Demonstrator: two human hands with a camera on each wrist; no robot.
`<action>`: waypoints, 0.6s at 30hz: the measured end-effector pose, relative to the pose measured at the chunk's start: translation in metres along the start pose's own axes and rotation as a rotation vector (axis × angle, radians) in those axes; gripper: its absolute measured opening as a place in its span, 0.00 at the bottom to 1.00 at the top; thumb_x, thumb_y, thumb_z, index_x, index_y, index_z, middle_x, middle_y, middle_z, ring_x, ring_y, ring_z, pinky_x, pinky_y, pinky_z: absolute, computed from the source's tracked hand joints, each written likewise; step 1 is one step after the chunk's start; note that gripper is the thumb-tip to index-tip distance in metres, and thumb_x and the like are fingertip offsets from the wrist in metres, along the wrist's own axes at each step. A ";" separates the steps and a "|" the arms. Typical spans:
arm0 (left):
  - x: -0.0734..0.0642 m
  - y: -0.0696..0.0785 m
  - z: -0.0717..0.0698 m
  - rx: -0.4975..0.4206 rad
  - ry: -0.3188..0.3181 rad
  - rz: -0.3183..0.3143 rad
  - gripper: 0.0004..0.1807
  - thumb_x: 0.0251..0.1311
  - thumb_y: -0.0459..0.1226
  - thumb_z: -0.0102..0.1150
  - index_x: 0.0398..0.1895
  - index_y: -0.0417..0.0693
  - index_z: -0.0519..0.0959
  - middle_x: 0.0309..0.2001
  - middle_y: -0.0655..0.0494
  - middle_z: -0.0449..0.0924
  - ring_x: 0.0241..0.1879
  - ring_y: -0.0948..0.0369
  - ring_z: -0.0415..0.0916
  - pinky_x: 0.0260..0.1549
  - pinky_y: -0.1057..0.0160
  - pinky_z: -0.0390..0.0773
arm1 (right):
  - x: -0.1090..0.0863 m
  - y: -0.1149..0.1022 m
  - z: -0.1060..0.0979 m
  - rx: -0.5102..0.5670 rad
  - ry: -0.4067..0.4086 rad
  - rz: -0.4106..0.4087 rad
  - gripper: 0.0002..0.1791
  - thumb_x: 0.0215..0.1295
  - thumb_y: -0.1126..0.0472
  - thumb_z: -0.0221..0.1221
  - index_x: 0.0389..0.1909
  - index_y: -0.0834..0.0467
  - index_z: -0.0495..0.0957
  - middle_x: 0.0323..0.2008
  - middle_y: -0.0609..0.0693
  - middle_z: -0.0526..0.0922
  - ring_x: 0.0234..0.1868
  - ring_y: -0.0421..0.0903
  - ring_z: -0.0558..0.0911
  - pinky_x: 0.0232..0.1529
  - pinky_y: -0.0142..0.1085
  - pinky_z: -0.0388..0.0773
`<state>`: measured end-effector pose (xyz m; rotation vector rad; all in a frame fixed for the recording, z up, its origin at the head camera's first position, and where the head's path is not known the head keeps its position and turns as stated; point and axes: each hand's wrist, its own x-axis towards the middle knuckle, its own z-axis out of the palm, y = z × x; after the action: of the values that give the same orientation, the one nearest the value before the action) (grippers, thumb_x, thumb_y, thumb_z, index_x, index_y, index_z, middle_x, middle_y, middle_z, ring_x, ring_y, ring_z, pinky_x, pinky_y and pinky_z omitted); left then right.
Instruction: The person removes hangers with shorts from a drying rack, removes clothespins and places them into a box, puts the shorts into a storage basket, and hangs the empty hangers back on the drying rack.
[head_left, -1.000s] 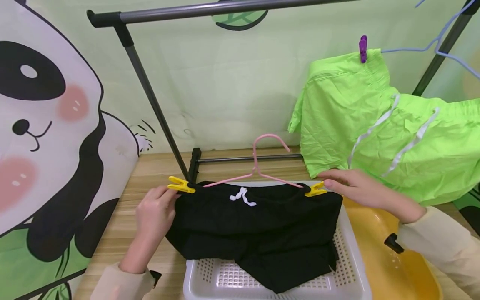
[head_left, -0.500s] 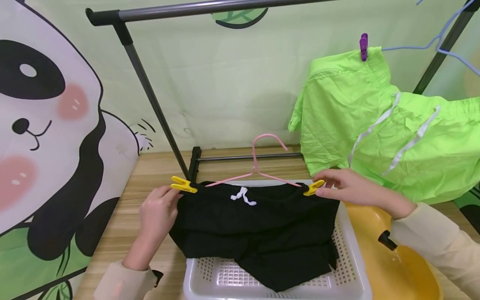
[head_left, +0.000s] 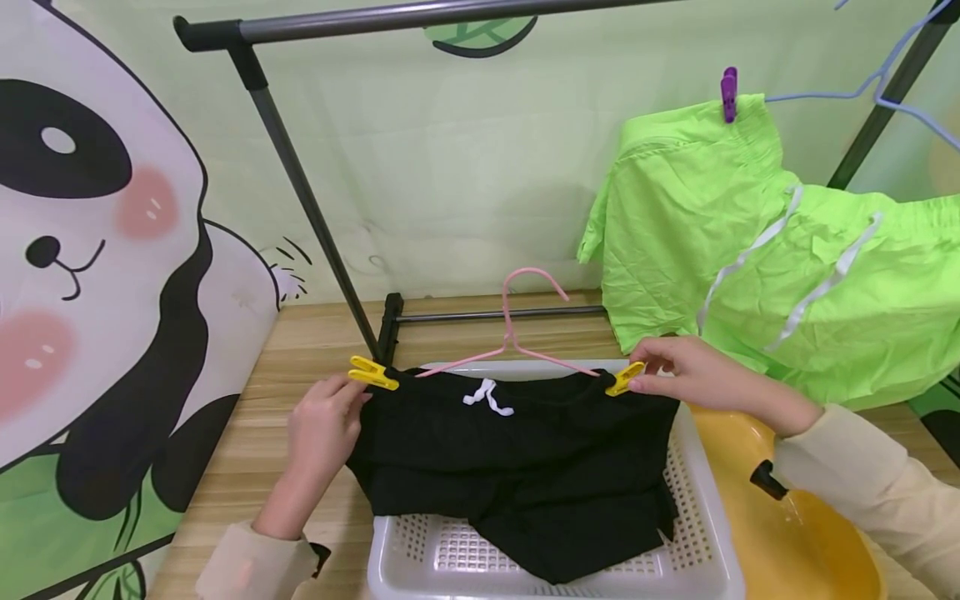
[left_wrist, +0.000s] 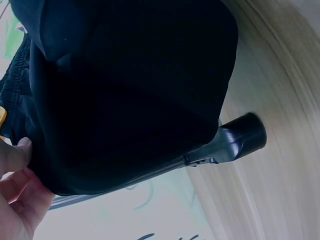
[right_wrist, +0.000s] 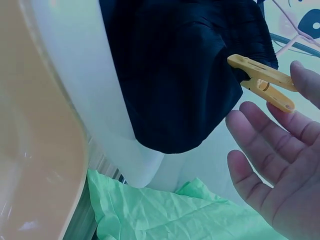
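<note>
Black shorts (head_left: 517,467) with a white drawstring bow (head_left: 489,397) lie spread over a white basket (head_left: 712,533). A pink hanger (head_left: 510,333) stands up from their waistband, its hook upward. One yellow clothespin (head_left: 373,372) grips the waistband's left end; another yellow clothespin (head_left: 625,378) grips the right end. My left hand (head_left: 326,421) pinches the shorts' left corner between thumb and fingers (left_wrist: 30,192), just beside the left clothespin. With thumb and index finger, my right hand (head_left: 693,372) holds the handles of the right clothespin (right_wrist: 262,82); its other fingers are spread.
A dark metal rack (head_left: 307,200) stands behind, its top rail (head_left: 420,15) running across above. Bright green shorts (head_left: 690,225) hang at the right from a blue hanger (head_left: 825,97) with a purple clothespin (head_left: 729,94). Right of the basket sits a yellow basin (head_left: 825,542).
My left hand has shifted slightly right with the shorts' corner and its clothespin. My right hand has moved left and its fingers have bent onto the right clothespin. The hook has swung slightly left.
</note>
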<state>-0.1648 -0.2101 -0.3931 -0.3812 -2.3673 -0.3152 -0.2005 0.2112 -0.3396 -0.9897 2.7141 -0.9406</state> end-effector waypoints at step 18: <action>-0.005 -0.001 0.000 -0.032 -0.086 -0.055 0.07 0.44 0.31 0.64 0.30 0.41 0.81 0.31 0.48 0.81 0.31 0.52 0.77 0.26 0.55 0.77 | 0.002 0.000 0.006 -0.021 0.085 0.039 0.06 0.54 0.57 0.60 0.28 0.53 0.74 0.25 0.40 0.78 0.30 0.33 0.75 0.38 0.40 0.73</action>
<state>-0.1615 -0.2118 -0.3967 -0.3518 -2.4622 -0.3689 -0.2006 0.2070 -0.3439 -0.9168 2.8076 -0.9715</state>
